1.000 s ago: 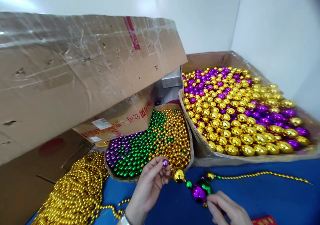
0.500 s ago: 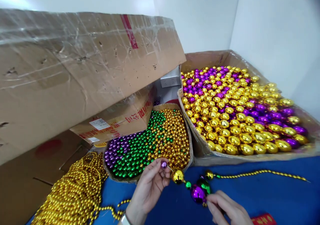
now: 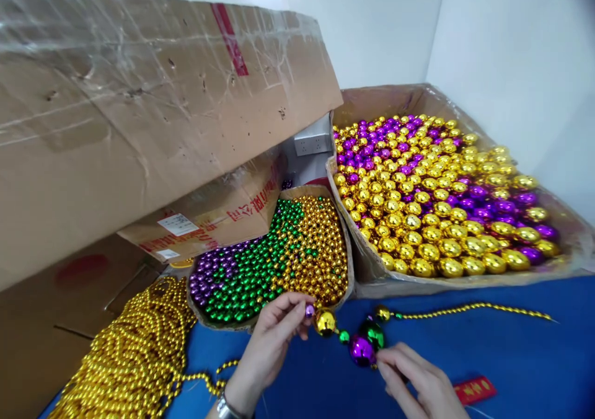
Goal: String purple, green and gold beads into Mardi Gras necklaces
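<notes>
My left hand [image 3: 281, 332] is closed, its thumb and fingers pinching a small purple bead [image 3: 310, 311]. Right against that bead is a larger gold ball [image 3: 325, 322], followed on the strand by a small green bead [image 3: 344, 336]. Further along hang a big purple ball [image 3: 362, 350] and a big dark green ball [image 3: 373, 333]. My right hand [image 3: 409, 375] pinches the strand beside the purple ball, where a tiny gold bead shows at the fingertips. Beyond it, a gold ball [image 3: 382, 313] leads to a thin gold bead chain [image 3: 474, 308] lying on the blue table [image 3: 511, 338].
A carton of loose purple, green and gold beads [image 3: 351, 270] stands ahead, beside a larger carton of gold and purple balls [image 3: 331, 171]. Gold bead strands [image 3: 134, 344] are heaped at left. A tilted cardboard box [image 3: 153, 97] overhangs them. A red packet [image 3: 475, 390] lies at right.
The gap of thread between the small purple bead and the gold ball has closed. My left hand has shifted slightly right. The whole view has moved a little.
</notes>
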A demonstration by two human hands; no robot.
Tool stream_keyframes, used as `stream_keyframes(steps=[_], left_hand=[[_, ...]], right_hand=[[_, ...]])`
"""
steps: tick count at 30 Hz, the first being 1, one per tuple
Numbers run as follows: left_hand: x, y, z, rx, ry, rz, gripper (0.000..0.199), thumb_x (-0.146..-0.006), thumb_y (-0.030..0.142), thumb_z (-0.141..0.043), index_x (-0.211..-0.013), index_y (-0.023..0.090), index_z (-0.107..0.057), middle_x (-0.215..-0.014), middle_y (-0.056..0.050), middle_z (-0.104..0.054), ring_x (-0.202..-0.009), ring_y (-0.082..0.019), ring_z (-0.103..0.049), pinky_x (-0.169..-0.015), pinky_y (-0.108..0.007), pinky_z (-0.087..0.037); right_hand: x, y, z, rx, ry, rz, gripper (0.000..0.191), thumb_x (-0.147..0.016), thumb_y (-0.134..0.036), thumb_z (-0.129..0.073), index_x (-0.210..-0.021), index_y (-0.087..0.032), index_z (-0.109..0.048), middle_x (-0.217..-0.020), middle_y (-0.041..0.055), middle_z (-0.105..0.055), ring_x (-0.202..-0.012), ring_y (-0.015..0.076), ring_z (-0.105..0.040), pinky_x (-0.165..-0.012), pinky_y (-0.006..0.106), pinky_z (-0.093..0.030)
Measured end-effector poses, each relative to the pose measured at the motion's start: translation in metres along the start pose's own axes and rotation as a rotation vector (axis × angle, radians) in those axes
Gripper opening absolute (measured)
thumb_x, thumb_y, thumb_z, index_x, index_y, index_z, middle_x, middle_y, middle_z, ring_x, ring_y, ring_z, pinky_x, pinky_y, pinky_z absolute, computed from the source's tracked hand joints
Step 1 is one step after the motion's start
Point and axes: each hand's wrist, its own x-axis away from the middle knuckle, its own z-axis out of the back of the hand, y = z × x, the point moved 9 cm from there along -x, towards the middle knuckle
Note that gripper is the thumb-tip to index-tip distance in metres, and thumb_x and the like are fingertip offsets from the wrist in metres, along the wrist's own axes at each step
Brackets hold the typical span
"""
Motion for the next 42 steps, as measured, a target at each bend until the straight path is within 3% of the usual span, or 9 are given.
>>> stream_keyframes(steps=[5, 9, 16, 20, 23, 29, 32, 35, 42], left_hand=[[0.007, -0.011, -0.004, -0.191, 0.003, -0.019, 0.014, -0.076, 0.027, -0.066, -0.086, 0.016, -0.069, -0.074, -0.005, -0.063, -0.065, -0.014, -0.052, -0.055, -0.022, -0.042], [0.014, -0.009, -0.009, -0.397, 0.017, -0.165, 0.004, -0.074, 0.021, -0.068, -0.074, 0.017, -0.069, -0.076, -0.005, -0.066, -0.071, -0.016, -0.056, -0.065, -0.023, -0.043], [0.033, 0.020, -0.039, -0.547, -0.009, -0.294, 0.006, -0.077, 0.018, -0.063, -0.078, 0.020, -0.068, -0.078, -0.005, -0.067, -0.072, -0.019, -0.059, -0.068, -0.024, -0.042], [0.043, 0.042, -0.058, -0.533, -0.016, -0.392, 0.009, -0.075, 0.013, -0.064, -0.079, 0.020, -0.069, -0.078, -0.005, -0.067, -0.073, -0.019, -0.058, -0.069, -0.025, -0.042], [0.046, 0.044, -0.056, -0.478, 0.030, -0.386, 0.007, -0.076, 0.014, -0.063, -0.078, 0.020, -0.068, -0.076, -0.004, -0.066, -0.071, -0.018, -0.058, -0.067, -0.024, -0.042], [0.048, 0.002, -0.030, -0.320, 0.090, -0.277, 0.025, -0.078, 0.019, -0.063, -0.102, 0.021, -0.064, -0.096, -0.007, -0.066, -0.085, -0.022, -0.059, -0.075, -0.029, -0.044], [0.051, -0.038, -0.049, -0.545, -0.139, -0.290, 0.045, -0.073, 0.020, -0.068, -0.117, 0.024, -0.059, -0.113, -0.010, -0.061, -0.102, -0.027, -0.053, -0.089, -0.035, -0.038], [0.058, -0.079, -0.068, -0.787, -0.315, -0.345, 0.042, -0.073, 0.023, -0.068, -0.114, 0.024, -0.059, -0.110, -0.010, -0.061, -0.101, -0.029, -0.051, -0.090, -0.040, -0.035], [0.055, -0.101, -0.075, -1.158, -0.226, -0.597, 0.034, -0.083, 0.014, -0.050, -0.116, 0.022, -0.051, -0.107, -0.010, -0.053, -0.096, -0.025, -0.048, -0.081, -0.037, -0.041]], right_hand=[[0.013, 0.032, -0.024, -0.268, 0.011, -0.228, 0.019, -0.094, -0.034, -0.040, -0.102, -0.021, -0.050, -0.088, 0.0041, -0.065, -0.075, 0.0153, -0.066, -0.067, 0.024, -0.053], [0.024, 0.042, -0.029, -0.157, -0.041, -0.210, 0.021, -0.094, -0.030, -0.039, -0.108, -0.021, -0.051, -0.091, 0.0051, -0.067, -0.078, 0.0163, -0.067, -0.070, 0.027, -0.053], [0.000, -0.001, 0.010, 0.027, -0.033, -0.045, 0.028, -0.094, -0.023, -0.039, -0.115, -0.022, -0.056, -0.106, 0.0070, -0.063, -0.097, 0.0179, -0.061, -0.085, 0.030, -0.047], [-0.017, -0.035, -0.004, -0.068, -0.131, 0.060, 0.027, -0.093, -0.022, -0.043, -0.116, -0.023, -0.056, -0.108, 0.0046, -0.063, -0.099, 0.0159, -0.059, -0.086, 0.027, -0.044], [-0.015, -0.032, -0.021, -0.116, -0.158, 0.053, 0.021, -0.094, -0.024, -0.042, -0.094, -0.020, -0.063, -0.085, 0.0017, -0.064, -0.080, 0.0135, -0.060, -0.072, 0.023, -0.045], [-0.005, -0.009, -0.030, -0.186, -0.142, -0.036, 0.029, -0.098, -0.029, -0.031, -0.088, -0.018, -0.055, -0.066, -0.0031, -0.058, -0.054, 0.0081, -0.056, -0.054, 0.019, -0.042], [-0.004, -0.015, -0.026, -0.221, -0.122, -0.046, 0.028, -0.098, -0.033, -0.030, -0.090, -0.019, -0.054, -0.060, -0.0050, -0.053, -0.050, 0.0075, -0.053, -0.051, 0.018, -0.042], [-0.002, -0.037, -0.018, -0.243, -0.109, -0.021, 0.028, -0.097, -0.035, -0.034, -0.086, -0.019, -0.055, -0.058, -0.0052, -0.047, -0.053, 0.0081, -0.048, -0.054, 0.019, -0.040], [0.020, -0.067, 0.051, -0.730, 0.084, -0.057, 0.020, -0.093, -0.041, -0.045, -0.087, -0.024, -0.054, -0.052, -0.0077, -0.035, -0.044, 0.0077, -0.035, -0.044, 0.020, -0.031]])
